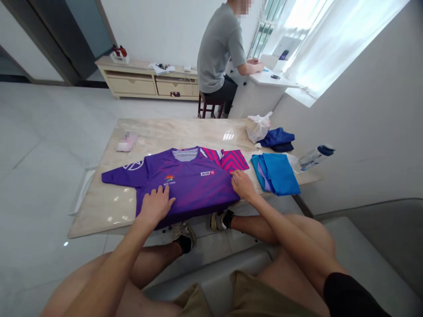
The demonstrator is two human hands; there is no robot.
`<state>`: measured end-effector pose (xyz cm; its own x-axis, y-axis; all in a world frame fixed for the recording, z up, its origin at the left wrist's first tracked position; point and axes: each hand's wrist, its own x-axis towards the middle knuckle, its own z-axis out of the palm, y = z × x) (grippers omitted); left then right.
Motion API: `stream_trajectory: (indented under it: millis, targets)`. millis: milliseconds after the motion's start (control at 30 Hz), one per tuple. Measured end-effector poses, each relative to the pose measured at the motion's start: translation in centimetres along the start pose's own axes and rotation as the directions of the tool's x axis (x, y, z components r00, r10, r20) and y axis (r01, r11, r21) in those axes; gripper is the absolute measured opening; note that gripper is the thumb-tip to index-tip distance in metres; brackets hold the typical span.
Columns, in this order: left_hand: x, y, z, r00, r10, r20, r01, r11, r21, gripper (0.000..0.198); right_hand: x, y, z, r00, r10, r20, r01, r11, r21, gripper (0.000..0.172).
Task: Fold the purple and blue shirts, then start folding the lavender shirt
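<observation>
Jersey (188,180) flat on desk (109,207), hem at 6 o'clock edge. L hand (155,204) open, palm on it; R hand (243,185) open at its 3 o'clock side. Uneven push cld bunch it or drag it off.

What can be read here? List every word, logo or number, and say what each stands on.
"BIB", roughly: small white mark on the chest of the purple jersey; too small to be sure.
Lettering under the chest logo: too small to read.
Print on the collar label: unreadable.
White circular sleeve emblem: a sign, no legible letters.
Elsewhere nothing is legible.
</observation>
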<state>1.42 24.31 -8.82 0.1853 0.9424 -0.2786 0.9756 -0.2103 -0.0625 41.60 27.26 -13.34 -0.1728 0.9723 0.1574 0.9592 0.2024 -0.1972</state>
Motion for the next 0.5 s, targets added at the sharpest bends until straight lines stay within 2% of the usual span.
stream_trajectory:
  millis: [100, 167, 333, 433, 500]
  targets:
    - [0.7, 0.2, -1.0, 0.999, 0.005, -0.034, -0.006, 1.000, -0.017, 0.065, 4.5, 3.9, -0.6, 0.989, 0.147, -0.030, -0.147, 0.989, 0.001, 0.040]
    - [1.3, 0.4, -1.3, 0.999, -0.022, -0.037, 0.021, 0.999, -0.043, 0.065, 7.1, 6.2, -0.4, 0.954, 0.299, -0.040, -0.299, 0.954, -0.005, 0.040]
    - [2.3, 0.2, -1.4, 0.996, -0.073, -0.056, 0.066, 0.992, -0.112, 0.062, 11.3, 9.5, 1.0, 0.804, 0.594, -0.038, -0.594, 0.804, -0.010, 0.047]
    - [2.7, -0.1, -1.4, 0.995, -0.069, -0.068, 0.059, 0.989, -0.138, 0.060, 12.7, 10.1, 1.9, 0.706, 0.707, -0.033, -0.706, 0.707, 0.047, 0.066]
    - [2.9, -0.2, -1.5, 0.995, -0.067, -0.079, 0.054, 0.987, -0.153, 0.060, 13.3, 10.2, 2.3, 0.667, 0.745, -0.017, -0.741, 0.665, 0.094, 0.070]
